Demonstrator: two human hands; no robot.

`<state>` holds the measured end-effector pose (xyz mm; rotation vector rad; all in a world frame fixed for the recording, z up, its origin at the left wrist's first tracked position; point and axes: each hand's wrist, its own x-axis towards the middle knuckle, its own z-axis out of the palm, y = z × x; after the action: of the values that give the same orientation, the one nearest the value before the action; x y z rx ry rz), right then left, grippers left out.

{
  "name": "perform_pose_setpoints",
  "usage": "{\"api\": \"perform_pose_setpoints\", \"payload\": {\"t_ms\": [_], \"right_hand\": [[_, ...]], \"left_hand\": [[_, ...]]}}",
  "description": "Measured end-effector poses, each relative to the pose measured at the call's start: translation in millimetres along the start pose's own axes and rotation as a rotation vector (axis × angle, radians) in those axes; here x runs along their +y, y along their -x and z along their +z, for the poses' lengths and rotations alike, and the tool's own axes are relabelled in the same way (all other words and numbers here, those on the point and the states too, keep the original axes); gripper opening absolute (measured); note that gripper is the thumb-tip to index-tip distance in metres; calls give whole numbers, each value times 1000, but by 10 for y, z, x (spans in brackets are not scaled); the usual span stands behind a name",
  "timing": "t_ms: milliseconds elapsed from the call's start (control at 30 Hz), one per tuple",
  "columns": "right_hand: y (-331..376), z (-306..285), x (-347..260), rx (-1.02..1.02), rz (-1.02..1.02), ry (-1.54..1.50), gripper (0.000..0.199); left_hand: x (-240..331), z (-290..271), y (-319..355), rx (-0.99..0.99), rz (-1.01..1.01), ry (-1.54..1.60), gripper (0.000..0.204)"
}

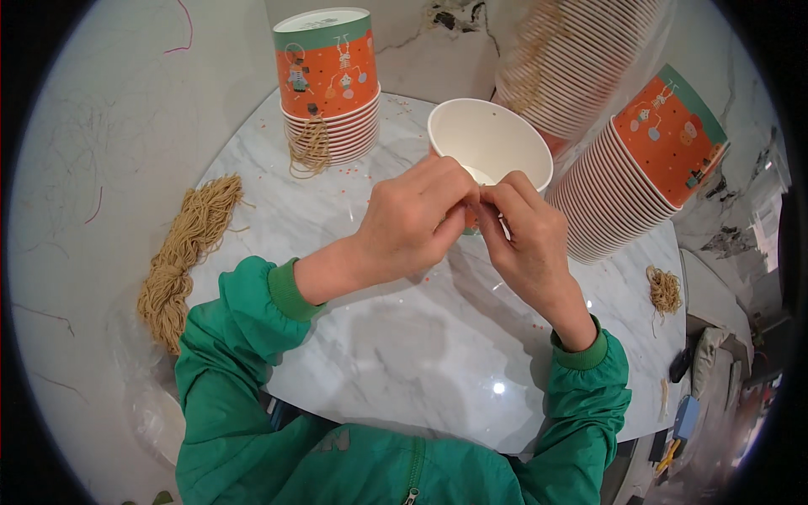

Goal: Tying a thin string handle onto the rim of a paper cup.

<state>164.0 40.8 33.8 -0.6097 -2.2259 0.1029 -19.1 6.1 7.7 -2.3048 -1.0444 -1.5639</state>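
Observation:
Above the middle of the table, my left hand (412,220) and my right hand (532,240) meet with thumbs and fingertips pinched together. Whatever lies between the fingertips is too small or hidden to make out. Just behind them a single paper cup (497,135) faces up, white inside. A bit of its orange and green outside shows between the hands, which cover most of its near side. I cannot tell whether the fingers touch it.
Upside-down stacked orange cups (328,80) stand at the back left, with tan strings (310,147) hanging on them. Another cup stack (627,194) leans at right; a plastic-wrapped stack (581,71) is behind. Tan string bundles lie left (189,252) and right (665,290) on the marble-patterned table (379,345).

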Motion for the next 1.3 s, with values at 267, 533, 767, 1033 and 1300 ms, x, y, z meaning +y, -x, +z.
{"api": "perform_pose_setpoints", "payload": {"t_ms": [267,533,767,1033,1300], "right_hand": [[27,29,11,56,51,-123,13],[69,63,11,77,37,-161,17],[103,111,41,175,-135,30,24],[114,199,83,245,-233,90,29],[142,197,94,207,-155,53,27]], "left_hand": [[126,-83,-79,-75,-706,648,14],[56,-90,-72,-79,-837,782,18],[110,-110,-96,-45,-971,966,20],[130,-111,-89,-53,-945,964,21],[139,-99,-89,-85,-899,895,21]]}}
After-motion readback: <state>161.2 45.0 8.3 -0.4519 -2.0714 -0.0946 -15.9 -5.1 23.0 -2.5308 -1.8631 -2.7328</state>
